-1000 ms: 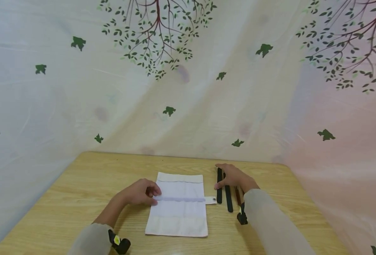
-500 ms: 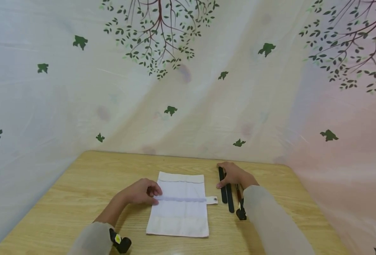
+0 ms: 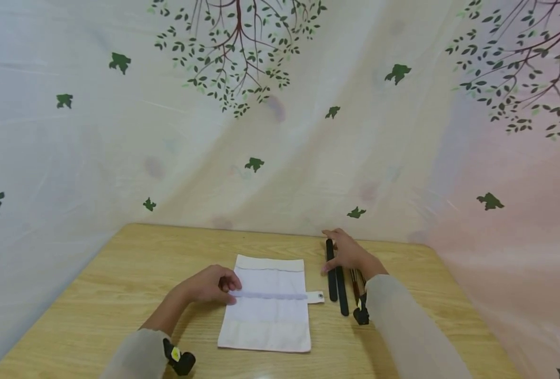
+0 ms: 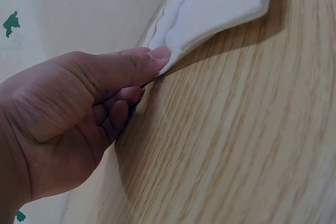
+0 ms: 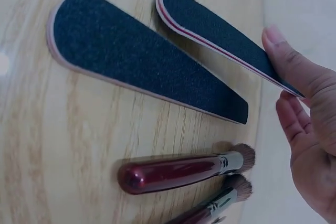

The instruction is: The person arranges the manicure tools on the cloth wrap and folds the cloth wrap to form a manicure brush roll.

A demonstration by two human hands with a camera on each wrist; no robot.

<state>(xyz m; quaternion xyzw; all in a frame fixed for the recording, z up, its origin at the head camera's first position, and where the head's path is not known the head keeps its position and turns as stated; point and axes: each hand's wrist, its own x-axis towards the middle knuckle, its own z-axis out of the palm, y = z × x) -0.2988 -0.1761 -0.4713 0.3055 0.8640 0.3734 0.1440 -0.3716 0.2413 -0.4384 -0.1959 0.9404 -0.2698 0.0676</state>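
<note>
A white fabric roll-up pouch [image 3: 270, 316] lies unrolled in the head view, its snap strap [image 3: 315, 297] pointing right. My left hand [image 3: 210, 284] pinches the pouch's left edge between thumb and fingers; the left wrist view shows that edge slightly raised. Two black nail files lie right of the strap. My right hand [image 3: 351, 255] is over their far ends, fingers extended and thumb apart. In the right wrist view, the thumb lies along the farther nail file [image 5: 220, 38], whose narrow-looking end reaches toward the palm. The other nail file [image 5: 142, 56] lies flat beside it.
Makeup brushes with dark red handles [image 5: 173, 174] lie right of the files, partly hidden by my right forearm in the head view. The wooden table [image 3: 118, 284] ends at a patterned curtain [image 3: 280, 184] behind.
The left nail file's near end swung right, toward the other file. My right hand then spread its fingers and reached slightly farther away. My left hand stayed on the pouch.
</note>
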